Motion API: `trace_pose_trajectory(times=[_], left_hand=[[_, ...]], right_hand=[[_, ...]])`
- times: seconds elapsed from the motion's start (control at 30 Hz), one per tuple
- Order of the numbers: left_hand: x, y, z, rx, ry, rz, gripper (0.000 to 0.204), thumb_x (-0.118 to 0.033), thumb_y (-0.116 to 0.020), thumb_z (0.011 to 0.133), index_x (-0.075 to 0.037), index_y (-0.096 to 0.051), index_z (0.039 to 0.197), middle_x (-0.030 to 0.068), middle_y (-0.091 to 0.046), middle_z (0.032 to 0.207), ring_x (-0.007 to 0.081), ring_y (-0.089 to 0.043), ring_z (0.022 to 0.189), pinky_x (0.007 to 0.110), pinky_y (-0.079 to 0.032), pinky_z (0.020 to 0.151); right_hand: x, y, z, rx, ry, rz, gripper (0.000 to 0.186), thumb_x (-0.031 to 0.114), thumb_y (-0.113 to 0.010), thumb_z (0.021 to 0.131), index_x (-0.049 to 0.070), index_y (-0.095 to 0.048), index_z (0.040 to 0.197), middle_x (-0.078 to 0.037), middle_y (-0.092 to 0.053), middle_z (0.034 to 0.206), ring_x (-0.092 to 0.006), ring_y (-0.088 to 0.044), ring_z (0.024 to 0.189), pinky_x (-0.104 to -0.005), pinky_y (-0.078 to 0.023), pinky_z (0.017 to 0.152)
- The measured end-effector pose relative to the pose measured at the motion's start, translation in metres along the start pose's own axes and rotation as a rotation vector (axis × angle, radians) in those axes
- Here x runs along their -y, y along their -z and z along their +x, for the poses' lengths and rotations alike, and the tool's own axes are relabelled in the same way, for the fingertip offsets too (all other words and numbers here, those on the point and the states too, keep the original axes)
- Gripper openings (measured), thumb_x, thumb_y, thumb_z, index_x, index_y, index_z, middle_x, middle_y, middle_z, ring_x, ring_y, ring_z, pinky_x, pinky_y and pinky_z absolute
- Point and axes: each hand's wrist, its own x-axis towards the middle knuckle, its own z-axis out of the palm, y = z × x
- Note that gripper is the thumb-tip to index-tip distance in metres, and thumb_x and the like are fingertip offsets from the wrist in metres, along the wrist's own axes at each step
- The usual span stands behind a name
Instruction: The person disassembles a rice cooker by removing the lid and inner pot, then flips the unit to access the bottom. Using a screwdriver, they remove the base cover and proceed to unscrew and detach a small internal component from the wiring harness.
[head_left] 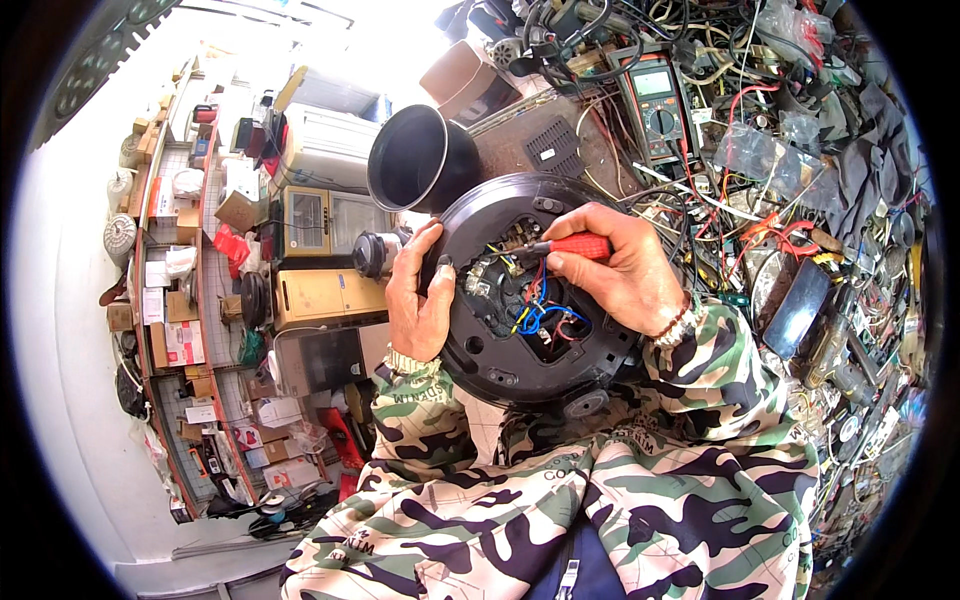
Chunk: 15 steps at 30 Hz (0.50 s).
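A round black appliance base (pixel 480 345) is tilted in front of me, its underside opening exposing blue, red and yellow wires (pixel 540 318) and small parts. My left hand (pixel 420 305) grips its left rim, fingers along the edge and thumb on the face. In my right hand (pixel 630 265) is a tool with a red handle (pixel 582 246) and a dark front end, which looks like a screwdriver. It reaches into the upper part of the opening; its exact tip is hard to make out among the parts there.
A black pot (pixel 405 160) lies beyond the base. At the upper right sits a multimeter (pixel 660 118) amid tangled cables. A dark phone (pixel 797 308) rests on the cluttered bench at right. Shelves with boxes (pixel 185 340) and a yellow appliance (pixel 330 297) stand left.
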Motion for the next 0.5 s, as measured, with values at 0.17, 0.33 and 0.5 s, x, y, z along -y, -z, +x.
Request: trace_pose_trajectory(times=[0.17, 0.33, 0.5], left_hand=[[0.002, 0.0, -0.001, -0.015, 0.0, 0.004, 0.047, -0.008, -0.058, 0.096, 0.004, -0.061, 0.141, 0.0205, -0.061, 0.149, 0.0305, -0.057, 0.139, 0.04, -0.041, 0.119], [0.003, 0.001, 0.0, -0.025, -0.026, 0.012, 0.042, -0.009, -0.052, 0.101, 0.006, -0.062, 0.14, 0.0209, -0.062, 0.147, 0.0301, -0.057, 0.141, 0.039, -0.039, 0.121], [0.002, 0.0, 0.0, -0.039, 0.001, -0.03, 0.041, -0.007, -0.048, 0.102, 0.005, -0.064, 0.138, 0.0206, -0.063, 0.146, 0.0296, -0.057, 0.141, 0.039, -0.038, 0.121]], right_hand=[[0.012, 0.008, -0.023, -0.138, -0.166, 0.269, 0.017, 0.001, -0.076, 0.095, -0.002, -0.068, 0.11, -0.005, -0.073, 0.1, -0.01, -0.069, 0.088, -0.0261, -0.057, 0.079], [0.007, 0.013, -0.053, -0.193, -0.151, 0.435, 0.016, -0.004, -0.069, 0.098, -0.003, -0.064, 0.113, -0.013, -0.073, 0.111, -0.0149, -0.073, 0.09, -0.0305, -0.06, 0.084], [0.013, 0.01, -0.06, -0.198, -0.12, 0.377, 0.024, -0.001, -0.074, 0.096, 0.0, -0.062, 0.116, -0.013, -0.072, 0.113, -0.0146, -0.073, 0.093, -0.0295, -0.059, 0.085]])
